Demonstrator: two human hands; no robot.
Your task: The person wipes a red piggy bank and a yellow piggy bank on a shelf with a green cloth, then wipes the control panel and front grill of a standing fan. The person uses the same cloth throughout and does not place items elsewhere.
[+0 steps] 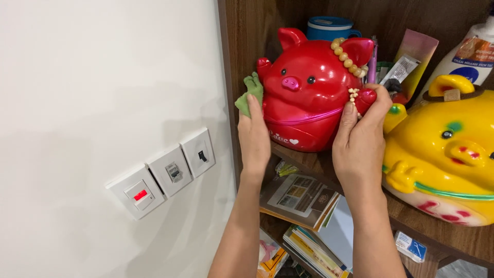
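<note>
Head view: red pig bank [314,92] on wooden shelf [309,159], right hand [360,139] closed on its side by the bead string [346,56], left hand [253,135] pressing green cloth [250,92] to its flank; wiping apparently midway, front face untouched.

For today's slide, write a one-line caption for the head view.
Two hands steady a red piggy bank on a wooden shelf, green cloth pressed against it.

White lotion bottle [471,54] top right; silver sachet [400,69] beside pink-green packet [419,49]
</note>
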